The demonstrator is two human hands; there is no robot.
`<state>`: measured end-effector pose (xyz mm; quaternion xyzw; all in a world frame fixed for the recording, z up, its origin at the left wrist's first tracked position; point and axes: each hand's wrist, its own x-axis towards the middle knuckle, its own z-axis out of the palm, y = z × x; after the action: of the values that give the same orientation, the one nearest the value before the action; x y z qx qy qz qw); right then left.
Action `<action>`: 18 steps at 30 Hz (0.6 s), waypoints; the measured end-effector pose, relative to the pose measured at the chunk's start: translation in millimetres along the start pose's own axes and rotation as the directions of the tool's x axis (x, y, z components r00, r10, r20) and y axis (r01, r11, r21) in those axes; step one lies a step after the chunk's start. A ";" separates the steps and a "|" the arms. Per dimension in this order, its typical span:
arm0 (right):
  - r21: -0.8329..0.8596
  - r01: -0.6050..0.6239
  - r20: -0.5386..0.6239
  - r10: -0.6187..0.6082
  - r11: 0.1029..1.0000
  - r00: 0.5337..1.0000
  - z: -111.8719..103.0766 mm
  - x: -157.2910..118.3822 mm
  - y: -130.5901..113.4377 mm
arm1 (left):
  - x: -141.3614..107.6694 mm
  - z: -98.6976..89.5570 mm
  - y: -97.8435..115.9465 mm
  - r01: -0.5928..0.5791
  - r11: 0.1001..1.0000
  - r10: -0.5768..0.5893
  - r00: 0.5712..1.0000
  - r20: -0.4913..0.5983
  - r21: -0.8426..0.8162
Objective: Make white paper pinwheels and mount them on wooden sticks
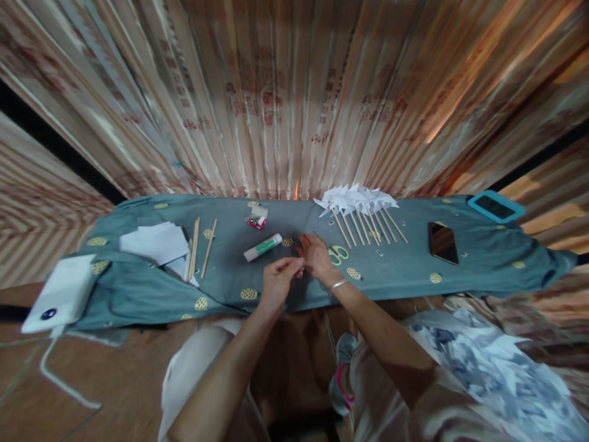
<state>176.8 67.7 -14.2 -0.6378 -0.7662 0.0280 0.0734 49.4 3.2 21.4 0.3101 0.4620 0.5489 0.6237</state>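
Observation:
My left hand [280, 279] is closed in a pinch over the front part of the cloth-covered table, thumb against fingers. My right hand [315, 256], with a silver bangle on its wrist, meets it at the fingertips. Its fingers are bent and look closed. Whatever lies between the two hands is too small or hidden to make out. Just left of the hands is a glue stick [262, 247] with a green label. Yellow-green scissors [339, 254] lie partly behind my right hand. A small red and white box [257, 218] of metal bits stands behind the glue stick.
Paper pinwheels [356, 199] on wooden sticks lie at the back right. White paper sheets [155, 241] and loose sticks [195, 248] are on the left. A phone [443, 243], a blue-framed tablet [496, 206] and a white corded device [59, 293] lie toward the table's ends.

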 end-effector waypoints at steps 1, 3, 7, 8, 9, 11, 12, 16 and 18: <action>0.010 -0.014 -0.008 0.014 1.000 1.000 8.4 -1.5 -3.8 | -2.0 0.4 0.6 -0.002 1.000 0.002 1.000 0.005 -0.002; 0.034 -0.039 -0.035 0.040 0.999 0.999 21.0 -3.5 -5.8 | -6.0 1.7 2.1 -0.005 1.000 0.006 1.000 0.024 -0.026; 0.094 -0.057 -0.119 0.069 0.994 0.990 31.0 -5.1 -1.6 | -27.1 7.9 16.4 -0.004 0.996 0.012 0.996 0.092 -0.090; 0.099 -0.060 -0.124 0.072 0.993 0.990 31.3 -5.4 -1.1 | -37.9 9.6 24.5 0.002 0.995 0.009 0.993 0.118 -0.099; 0.101 -0.061 -0.126 0.074 0.993 0.989 31.3 -5.6 -1.0 | -51.3 10.6 34.2 0.000 0.994 0.017 0.987 0.157 -0.106; 0.104 -0.058 -0.130 0.072 0.993 0.989 31.0 -6.3 -1.5 | -82.9 8.3 55.3 -0.037 0.995 0.059 0.966 0.252 -0.091; 0.104 -0.055 -0.135 0.069 0.993 0.989 31.1 -6.6 -1.7 | -99.2 3.8 64.0 -0.067 0.995 0.086 0.948 0.308 -0.071; 0.106 -0.046 -0.157 0.062 0.993 0.986 34.7 -6.9 -0.5 | -141.6 -42.2 58.9 -0.133 0.983 0.035 0.818 0.574 0.129; 0.110 -0.041 -0.170 0.060 0.993 0.984 37.5 -6.7 0.8 | -143.1 -75.4 35.0 -0.217 0.952 0.034 0.775 0.631 0.215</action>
<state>173.3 63.1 -51.9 -0.6523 -0.7379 0.0147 0.1727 -29.5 -137.7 57.8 0.5871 0.2812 0.3872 0.6529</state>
